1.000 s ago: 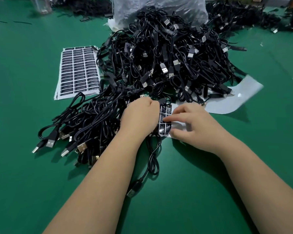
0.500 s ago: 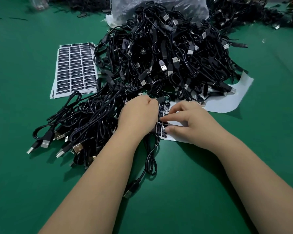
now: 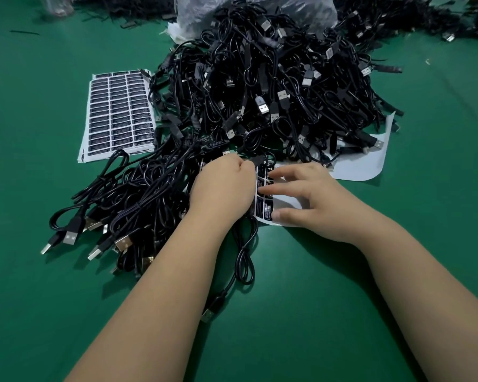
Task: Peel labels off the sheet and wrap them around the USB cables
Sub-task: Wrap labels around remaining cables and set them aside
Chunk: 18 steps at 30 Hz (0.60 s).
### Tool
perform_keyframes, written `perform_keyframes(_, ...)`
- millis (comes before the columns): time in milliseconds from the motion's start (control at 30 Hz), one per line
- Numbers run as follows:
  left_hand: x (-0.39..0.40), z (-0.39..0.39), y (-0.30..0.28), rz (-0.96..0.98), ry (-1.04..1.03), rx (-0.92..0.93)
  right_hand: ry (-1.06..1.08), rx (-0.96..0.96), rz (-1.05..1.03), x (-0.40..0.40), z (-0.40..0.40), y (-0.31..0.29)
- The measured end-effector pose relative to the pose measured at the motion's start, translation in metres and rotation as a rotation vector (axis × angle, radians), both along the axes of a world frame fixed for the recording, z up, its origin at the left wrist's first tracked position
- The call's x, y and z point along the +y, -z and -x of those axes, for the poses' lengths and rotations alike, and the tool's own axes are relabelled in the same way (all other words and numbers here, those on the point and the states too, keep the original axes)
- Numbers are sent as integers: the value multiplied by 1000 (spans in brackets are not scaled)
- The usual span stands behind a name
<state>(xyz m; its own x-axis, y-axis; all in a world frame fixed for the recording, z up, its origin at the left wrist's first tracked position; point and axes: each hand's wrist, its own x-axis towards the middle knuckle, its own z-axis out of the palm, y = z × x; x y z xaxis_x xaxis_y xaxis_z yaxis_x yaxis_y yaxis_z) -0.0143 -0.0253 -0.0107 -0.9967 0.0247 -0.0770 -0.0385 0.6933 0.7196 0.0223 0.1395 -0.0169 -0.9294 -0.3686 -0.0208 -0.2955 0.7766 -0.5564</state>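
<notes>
Our left hand [image 3: 223, 186] curls around a cable [image 3: 244, 260] beside the label sheet [image 3: 283, 201]. Our right hand [image 3: 312, 201], fingers spread, presses that sheet on the green table [image 3: 301, 312], just before the cable pile [image 3: 273, 86].

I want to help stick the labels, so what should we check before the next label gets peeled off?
1. Label sheet held down: ok. The right hand rests its fingers on the near label sheet.
2. Labels left on that sheet: ok, a few black ones show by the fingers.
3. Cable ready: ok. The left hand is curled around a black cable that loops toward the person.
4. A label already lifted: cannot tell, the fingertips are blurred.
5. Spare labels: ok. A full label sheet lies left of the cable pile.
6. Sheet edge free: not ok, cables lie over its far edge.
</notes>
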Motion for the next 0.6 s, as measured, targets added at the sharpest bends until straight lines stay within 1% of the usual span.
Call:
perform_keyframes(100, 2, 1, 0, 98, 21, 10, 32, 51, 35, -5, -1, 4)
perform_keyframes(200, 2, 1, 0, 174, 68, 42, 47, 82, 14, -6, -1, 6)
perform_keyframes(333, -1, -2, -2, 155, 141, 25, 50, 44, 20, -1, 0, 3)
perform_keyframes(467, -14, -6, -1, 188, 231, 65, 64, 4, 69, 4, 1, 1)
perform_keyframes(600, -20, -6, -5, 167, 247, 16, 45, 18, 4, 2, 0, 2)
